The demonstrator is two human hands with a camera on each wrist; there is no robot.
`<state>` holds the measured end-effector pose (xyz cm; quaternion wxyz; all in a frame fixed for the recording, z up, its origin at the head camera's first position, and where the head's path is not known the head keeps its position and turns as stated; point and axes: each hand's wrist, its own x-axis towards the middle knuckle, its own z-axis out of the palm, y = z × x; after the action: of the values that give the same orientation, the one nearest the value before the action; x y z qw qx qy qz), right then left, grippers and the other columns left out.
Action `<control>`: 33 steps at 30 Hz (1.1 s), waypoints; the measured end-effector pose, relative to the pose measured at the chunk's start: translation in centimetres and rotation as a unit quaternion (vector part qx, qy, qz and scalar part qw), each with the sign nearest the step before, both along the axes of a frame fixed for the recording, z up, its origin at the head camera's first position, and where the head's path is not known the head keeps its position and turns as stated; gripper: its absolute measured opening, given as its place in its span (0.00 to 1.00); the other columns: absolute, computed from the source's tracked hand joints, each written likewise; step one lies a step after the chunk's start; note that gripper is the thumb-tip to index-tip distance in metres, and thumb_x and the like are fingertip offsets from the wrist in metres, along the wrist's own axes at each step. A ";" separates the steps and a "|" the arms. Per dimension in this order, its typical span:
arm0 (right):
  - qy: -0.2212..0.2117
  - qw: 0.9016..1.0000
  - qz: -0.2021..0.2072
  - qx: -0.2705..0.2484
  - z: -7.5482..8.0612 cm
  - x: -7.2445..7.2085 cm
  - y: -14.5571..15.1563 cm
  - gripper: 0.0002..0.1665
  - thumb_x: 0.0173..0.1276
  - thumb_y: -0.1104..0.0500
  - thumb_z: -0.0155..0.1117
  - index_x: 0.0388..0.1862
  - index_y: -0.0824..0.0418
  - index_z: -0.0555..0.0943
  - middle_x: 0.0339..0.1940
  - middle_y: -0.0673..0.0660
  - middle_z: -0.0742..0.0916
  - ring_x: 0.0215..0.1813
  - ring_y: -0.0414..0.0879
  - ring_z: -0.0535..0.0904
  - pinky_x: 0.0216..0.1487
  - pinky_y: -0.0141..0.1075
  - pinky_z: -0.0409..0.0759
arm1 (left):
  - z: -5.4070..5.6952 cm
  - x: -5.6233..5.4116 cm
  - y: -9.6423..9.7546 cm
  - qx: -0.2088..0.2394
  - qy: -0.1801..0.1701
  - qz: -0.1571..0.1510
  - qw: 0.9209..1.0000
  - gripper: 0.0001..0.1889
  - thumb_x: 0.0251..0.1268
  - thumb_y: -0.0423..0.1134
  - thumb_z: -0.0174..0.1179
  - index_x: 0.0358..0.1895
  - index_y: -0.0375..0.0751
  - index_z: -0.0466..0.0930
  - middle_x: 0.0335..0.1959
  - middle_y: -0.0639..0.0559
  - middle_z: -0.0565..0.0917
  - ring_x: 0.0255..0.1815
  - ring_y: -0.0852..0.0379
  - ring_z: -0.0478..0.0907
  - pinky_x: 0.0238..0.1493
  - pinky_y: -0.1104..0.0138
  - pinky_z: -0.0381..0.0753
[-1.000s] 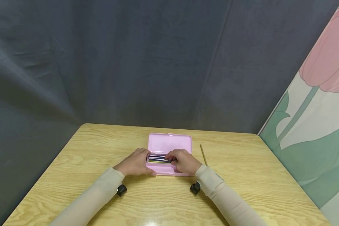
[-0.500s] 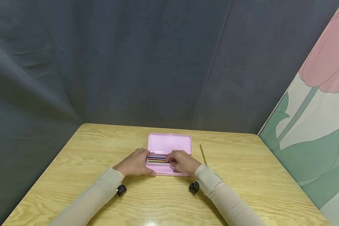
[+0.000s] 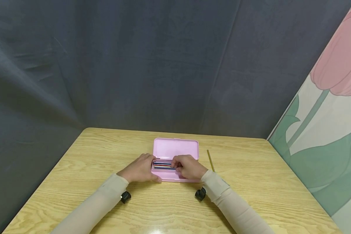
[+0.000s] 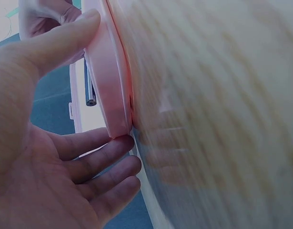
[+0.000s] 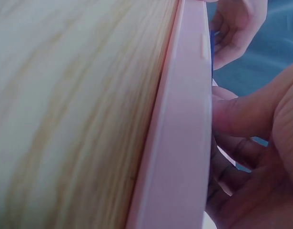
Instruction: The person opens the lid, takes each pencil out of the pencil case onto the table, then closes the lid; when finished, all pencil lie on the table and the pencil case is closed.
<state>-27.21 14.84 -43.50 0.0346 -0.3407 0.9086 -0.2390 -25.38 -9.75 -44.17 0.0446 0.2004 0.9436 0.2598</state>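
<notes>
An open pink pencil case lies on the table with its lid tilted back. Several coloured pencils lie side by side in it. My left hand grips the case's left end, thumb at the front and fingers at the end and back. In the left wrist view the thumb lies on the upper edge of the pink wall, near a dark pencil end. My right hand reaches into the case and pinches at the pencils' right ends. The pink wall partly hides those fingertips in the right wrist view.
A single gold-coloured pencil lies on the wooden table right of the case, partly hidden by the right wrist. Behind the table hangs a dark curtain. A wall with a tulip picture stands at the right.
The pencils in the case have shifted under my right fingers, and different colours show. My right hand has moved only slightly. The left hand stays on the case's end.
</notes>
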 end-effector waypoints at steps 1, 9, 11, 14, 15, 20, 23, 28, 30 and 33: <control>0.005 1.000 0.002 -0.002 0.0 0.0 0.0 0.16 0.63 0.75 0.63 0.38 0.55 0.83 0.32 0.47 0.84 0.35 0.37 0.77 0.39 0.29 0.79 | 0.0 0.0 0.0 0.000 0.000 -0.001 1.000 0.48 0.39 0.62 0.80 0.63 0.36 0.74 0.58 0.47 0.80 0.60 0.50 0.74 0.65 0.53 0.76; 0.029 0.999 0.011 -0.035 0.3 0.2 0.1 0.16 0.62 0.76 0.64 0.38 0.55 0.84 0.33 0.48 0.86 0.35 0.37 0.78 0.40 0.29 0.81 | 0.0 0.0 -0.1 0.003 -0.003 -0.003 1.000 0.47 0.40 0.61 0.80 0.62 0.37 0.75 0.56 0.49 0.80 0.58 0.52 0.74 0.63 0.53 0.77; 0.042 0.998 0.005 -0.048 0.6 0.2 0.2 0.16 0.62 0.75 0.65 0.37 0.54 0.84 0.32 0.47 0.86 0.35 0.36 0.78 0.40 0.29 0.81 | -0.1 0.1 -0.1 0.003 -0.005 -0.001 1.000 0.47 0.40 0.61 0.81 0.62 0.37 0.75 0.56 0.49 0.80 0.57 0.52 0.74 0.63 0.53 0.77; 0.067 0.995 -0.010 -0.067 1.2 0.2 0.6 0.16 0.62 0.75 0.65 0.38 0.53 0.84 0.31 0.47 0.85 0.35 0.35 0.77 0.39 0.29 0.80 | -0.1 0.1 -0.1 0.000 -0.006 0.000 1.000 0.46 0.40 0.60 0.81 0.62 0.38 0.75 0.56 0.49 0.80 0.59 0.52 0.74 0.64 0.53 0.76; 0.078 0.994 -0.015 -0.073 1.4 0.1 0.8 0.16 0.62 0.74 0.65 0.38 0.54 0.84 0.31 0.47 0.85 0.34 0.35 0.77 0.38 0.29 0.79 | -0.1 0.1 -0.1 0.001 -0.005 0.001 1.000 0.46 0.40 0.60 0.81 0.62 0.38 0.75 0.57 0.49 0.80 0.59 0.51 0.74 0.64 0.53 0.76; 0.097 0.987 -0.052 -0.114 2.6 0.0 2.1 0.15 0.63 0.73 0.66 0.45 0.57 0.83 0.32 0.50 0.85 0.34 0.38 0.79 0.37 0.30 0.81 | 0.1 0.1 -0.1 0.004 -0.002 0.002 1.000 0.47 0.40 0.60 0.81 0.63 0.37 0.75 0.59 0.47 0.80 0.62 0.49 0.74 0.67 0.52 0.75; 0.089 0.984 -0.085 -0.131 3.3 0.0 3.0 0.16 0.64 0.70 0.68 0.49 0.57 0.82 0.33 0.51 0.84 0.35 0.40 0.79 0.38 0.31 0.82 | 0.1 0.2 -0.2 0.003 0.000 0.001 1.000 0.47 0.40 0.60 0.81 0.63 0.36 0.75 0.59 0.47 0.80 0.62 0.49 0.74 0.68 0.53 0.75; 0.078 0.977 -0.130 -0.148 4.2 0.0 4.6 0.18 0.65 0.68 0.69 0.53 0.57 0.82 0.33 0.52 0.85 0.36 0.42 0.82 0.38 0.32 0.82 | 0.2 0.2 -0.1 0.007 -0.004 0.001 1.000 0.48 0.40 0.60 0.81 0.63 0.36 0.75 0.59 0.46 0.80 0.63 0.49 0.74 0.68 0.52 0.75; 0.075 0.974 -0.144 -0.157 4.5 0.0 5.4 0.18 0.66 0.67 0.68 0.54 0.57 0.82 0.34 0.53 0.85 0.36 0.43 0.83 0.37 0.32 0.82 | 0.2 0.3 -0.1 0.007 -0.006 0.002 1.000 0.48 0.40 0.60 0.80 0.64 0.36 0.74 0.60 0.46 0.80 0.63 0.48 0.74 0.68 0.51 0.74; 0.075 0.969 -0.171 -0.162 4.8 0.0 6.6 0.18 0.66 0.66 0.68 0.55 0.57 0.81 0.34 0.54 0.85 0.37 0.44 0.83 0.35 0.32 0.80 | 0.2 0.3 0.0 0.004 -0.008 0.002 1.000 0.48 0.40 0.61 0.80 0.64 0.36 0.74 0.61 0.46 0.80 0.64 0.48 0.74 0.68 0.51 0.74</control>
<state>-27.25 21.44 -38.66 -0.1309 -0.1981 0.9027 -0.3588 -25.12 -9.78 -44.00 0.0507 0.1961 0.9426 0.2655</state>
